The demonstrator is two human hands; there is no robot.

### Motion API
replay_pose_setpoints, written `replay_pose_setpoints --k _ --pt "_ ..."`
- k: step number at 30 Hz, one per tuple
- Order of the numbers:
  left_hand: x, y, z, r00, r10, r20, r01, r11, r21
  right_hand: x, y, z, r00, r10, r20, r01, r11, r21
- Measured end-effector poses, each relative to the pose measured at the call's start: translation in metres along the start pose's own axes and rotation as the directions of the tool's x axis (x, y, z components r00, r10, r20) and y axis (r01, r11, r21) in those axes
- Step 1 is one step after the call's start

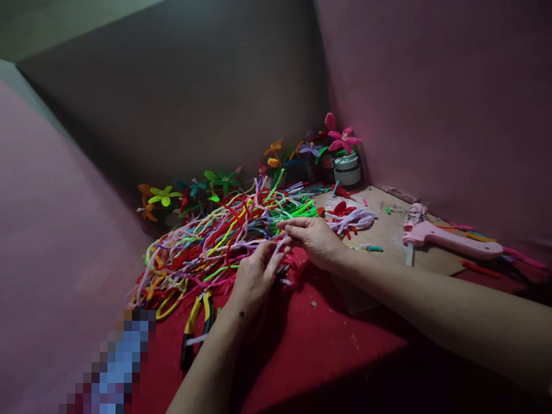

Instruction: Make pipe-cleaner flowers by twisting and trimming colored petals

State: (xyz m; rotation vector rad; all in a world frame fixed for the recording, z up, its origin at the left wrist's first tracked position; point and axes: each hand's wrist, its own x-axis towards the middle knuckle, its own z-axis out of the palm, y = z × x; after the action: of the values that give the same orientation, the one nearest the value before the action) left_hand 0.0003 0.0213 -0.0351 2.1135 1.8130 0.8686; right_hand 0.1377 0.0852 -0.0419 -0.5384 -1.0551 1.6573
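Between my two hands is a short pale lilac pipe cleaner [280, 244]. My left hand [254, 270] pinches its lower part, thumb and fingers pressed together. With thumb and forefinger, my right hand [313, 238] grips near its upper end. Right behind the hands spreads a big heap of pipe cleaners [215, 230] in many colours. Below my left hand, pliers [196, 322] with yellow and black handles lie on the red cloth [310, 339]. A lilac bundle of bent pipe cleaners [356, 219] rests beyond my right hand.
A pink glue gun [452, 238] lies on a brown board [390, 230] at the right. Pipe-cleaner flowers [344, 140] stand along the back, near a pale round container [347, 169]. Walls close in behind and on both sides. A pixelated patch [116, 368] covers the lower left.
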Motion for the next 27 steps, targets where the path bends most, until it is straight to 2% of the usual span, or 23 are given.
replay_pose_setpoints --k 2,3,5,7,9,11,14,16,20,23,25,27 --pt "0.0002 0.0018 0.0013 1.0 0.004 -0.02 -0.006 0.989 -0.147 -0.0035 0.0016 0.0022 0.997 0.043 0.057 -0.046 0.997 0.065" --pt "0.0 0.0026 0.0015 0.999 0.004 -0.042 -0.011 0.985 -0.169 -0.0046 0.0016 0.0028 0.997 0.043 0.062 -0.047 0.997 0.062" --pt "-0.0009 0.0031 0.0009 0.995 0.017 -0.103 -0.032 0.99 -0.14 -0.0055 0.0005 0.0029 0.998 0.029 0.057 -0.027 0.999 -0.027" --pt "-0.0017 0.0022 -0.0006 0.986 0.053 -0.158 -0.067 0.994 -0.084 -0.0052 -0.0003 0.0016 0.999 -0.023 0.041 0.031 0.978 -0.207" --pt "-0.0022 0.0008 -0.0024 0.979 0.086 -0.186 -0.097 0.994 -0.047 -0.0049 0.0003 -0.0002 0.99 -0.13 0.055 0.141 0.895 -0.423" --pt "-0.0023 0.0003 -0.0041 0.973 0.101 -0.206 -0.106 0.994 -0.011 -0.0052 0.0019 -0.0019 0.963 -0.248 0.109 0.262 0.752 -0.604" --pt "-0.0026 0.0014 -0.0061 0.967 0.1 -0.232 -0.09 0.995 0.052 -0.0066 0.0035 -0.0029 0.922 -0.33 0.203 0.364 0.557 -0.746" --pt "-0.0026 0.0022 -0.0063 0.965 0.1 -0.241 -0.083 0.993 0.079 -0.0073 0.0039 -0.0023 0.907 -0.338 0.249 0.397 0.495 -0.773" --pt "-0.0019 0.0008 -0.0042 0.966 0.149 -0.21 -0.13 0.987 0.099 -0.0071 0.0055 0.0001 0.908 -0.278 0.314 0.417 0.52 -0.746" --pt "-0.0015 -0.0003 -0.0034 0.966 0.162 -0.199 -0.146 0.985 0.096 -0.0075 0.0074 0.001 0.918 -0.248 0.31 0.397 0.547 -0.737" --pt "-0.0018 0.0004 -0.0042 0.972 0.126 -0.196 -0.112 0.99 0.082 -0.0086 0.008 0.0008 0.921 -0.251 0.299 0.389 0.529 -0.754" --pt "-0.0023 0.0017 -0.0053 0.982 0.082 -0.169 -0.073 0.996 0.06 -0.01 0.0084 0.0001 0.909 -0.267 0.321 0.413 0.464 -0.784"
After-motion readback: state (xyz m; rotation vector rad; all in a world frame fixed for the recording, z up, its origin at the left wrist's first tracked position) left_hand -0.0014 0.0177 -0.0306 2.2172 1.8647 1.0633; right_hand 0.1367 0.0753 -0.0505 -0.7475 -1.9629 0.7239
